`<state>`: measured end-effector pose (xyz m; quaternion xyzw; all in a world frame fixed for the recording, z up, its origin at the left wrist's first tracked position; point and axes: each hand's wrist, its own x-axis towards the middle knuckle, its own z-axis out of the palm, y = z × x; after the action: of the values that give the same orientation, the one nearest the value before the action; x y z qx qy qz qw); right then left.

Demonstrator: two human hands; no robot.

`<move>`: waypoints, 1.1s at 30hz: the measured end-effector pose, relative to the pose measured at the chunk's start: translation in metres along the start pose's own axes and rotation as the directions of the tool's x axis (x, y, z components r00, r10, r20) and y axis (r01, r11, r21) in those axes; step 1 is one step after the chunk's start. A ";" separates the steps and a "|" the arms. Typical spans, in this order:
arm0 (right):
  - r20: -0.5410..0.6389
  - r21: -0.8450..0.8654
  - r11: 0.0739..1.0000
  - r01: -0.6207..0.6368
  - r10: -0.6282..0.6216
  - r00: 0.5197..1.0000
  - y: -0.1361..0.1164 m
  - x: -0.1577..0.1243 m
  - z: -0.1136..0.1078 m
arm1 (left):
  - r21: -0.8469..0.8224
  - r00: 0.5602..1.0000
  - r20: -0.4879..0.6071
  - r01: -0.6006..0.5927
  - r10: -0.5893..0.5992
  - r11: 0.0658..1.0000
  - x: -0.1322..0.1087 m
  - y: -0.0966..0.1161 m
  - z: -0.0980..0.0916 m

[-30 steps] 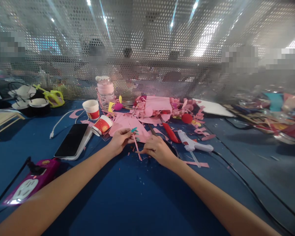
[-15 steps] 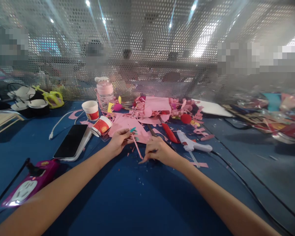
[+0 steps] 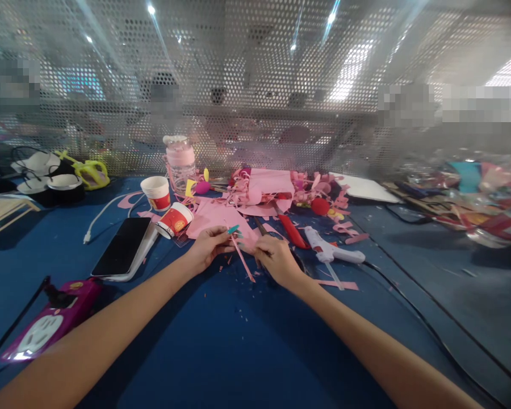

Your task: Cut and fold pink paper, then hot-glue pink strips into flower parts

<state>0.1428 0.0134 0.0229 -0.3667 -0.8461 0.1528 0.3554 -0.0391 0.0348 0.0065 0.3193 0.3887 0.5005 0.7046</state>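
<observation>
My left hand [image 3: 209, 247] pinches the upper end of a narrow pink paper strip [image 3: 242, 259], which hangs down toward the blue table. Teal nails show at its fingertips. Close by on the right, my right hand [image 3: 276, 257] has its fingers curled at the edge of a pink sheet [image 3: 217, 215]; what they hold, if anything, is hidden. A dark tool [image 3: 261, 226] lies just beyond that hand, and scissors with a red handle [image 3: 294, 231] rest to its right.
A white glue gun [image 3: 334, 251] with a black cord lies at the right. Two paper cups [image 3: 156, 200], a phone [image 3: 122, 246], a bottle [image 3: 181, 162] and a purple power strip [image 3: 51, 321] stand left. Pink scraps [image 3: 272, 184] pile at the back.
My right hand has drawn back from the strip's lower end, and its fingers have curled in closer to the pink sheet. The strip's free end has swung slightly right.
</observation>
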 end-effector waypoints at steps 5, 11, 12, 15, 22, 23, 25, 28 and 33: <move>0.002 -0.092 0.996 0.021 -0.021 1.000 0.001 0.002 0.004 | 0.011 1.000 0.009 -0.011 0.011 1.000 0.000 0.000 0.000; 0.046 -0.122 0.991 0.046 -0.041 0.998 0.005 0.003 0.006 | 0.013 1.000 -0.011 -0.003 0.003 1.000 0.000 0.000 -0.001; 0.057 -0.130 0.990 0.055 -0.048 0.997 0.006 0.003 0.007 | 0.011 1.000 -0.013 -0.005 0.005 1.000 0.001 0.000 -0.001; 0.088 -0.141 0.987 0.079 -0.067 0.994 0.010 0.003 0.008 | 0.007 1.000 -0.005 -0.014 0.014 1.000 0.001 -0.001 -0.002; 0.157 -0.150 0.983 0.109 -0.085 0.984 0.012 0.001 0.007 | -0.007 1.000 -0.013 -0.015 0.015 1.000 -0.001 0.000 0.000; 0.174 -0.149 0.982 0.115 -0.089 0.981 0.011 0.001 0.006 | -0.006 1.000 -0.014 -0.016 0.016 1.000 -0.001 0.000 0.001; 0.208 -0.139 0.982 0.125 -0.094 0.974 0.010 0.001 0.005 | -0.006 1.000 -0.012 -0.022 0.022 1.000 -0.001 0.001 0.001; 0.245 -0.043 0.990 0.134 -0.120 0.962 0.008 0.001 0.004 | -0.017 1.000 -0.010 -0.027 0.027 0.999 -0.001 0.001 0.001; 0.105 0.165 0.986 0.000 -0.018 0.994 0.005 -0.002 0.000 | -0.025 0.999 0.010 -0.030 0.030 0.999 -0.001 -0.001 -0.002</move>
<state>0.1461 0.0153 0.0193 -0.3236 -0.8499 0.2397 0.3398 -0.0406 0.0341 0.0049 0.3189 0.3743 0.5141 0.7028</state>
